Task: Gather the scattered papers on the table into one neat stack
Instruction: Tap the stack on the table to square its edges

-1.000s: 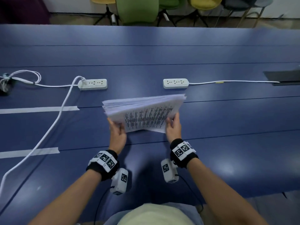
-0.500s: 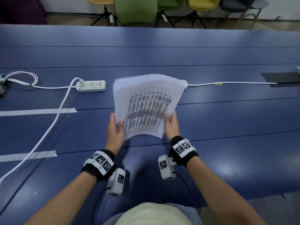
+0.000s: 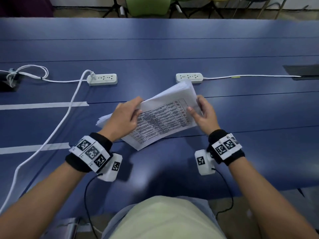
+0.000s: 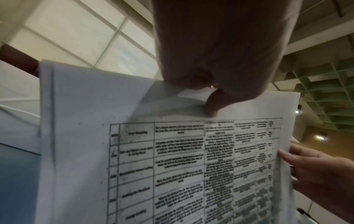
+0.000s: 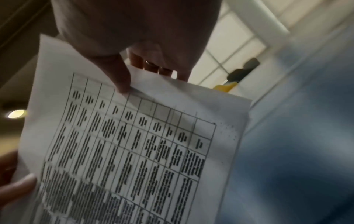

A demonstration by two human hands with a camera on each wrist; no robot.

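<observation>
I have the papers (image 3: 165,116) gathered into one bundle, held tilted between my two hands just over the counter (image 3: 241,104), its low corner about touching the surface near my body. My left hand (image 3: 123,118) pinches one edge, thumb on the printed top sheet and fingers (image 3: 136,102) curled behind. My right hand (image 3: 203,114) pinches the opposite edge the same way, thumb on top and fingers wrapped behind. No loose sheets show anywhere else on the counter, so the collecting looks done. Left of my left hand the sheet edges fan out unevenly, so I judge the squaring is unfinished: the edges need tapping flush, and then the stack has to be laid flat.
</observation>
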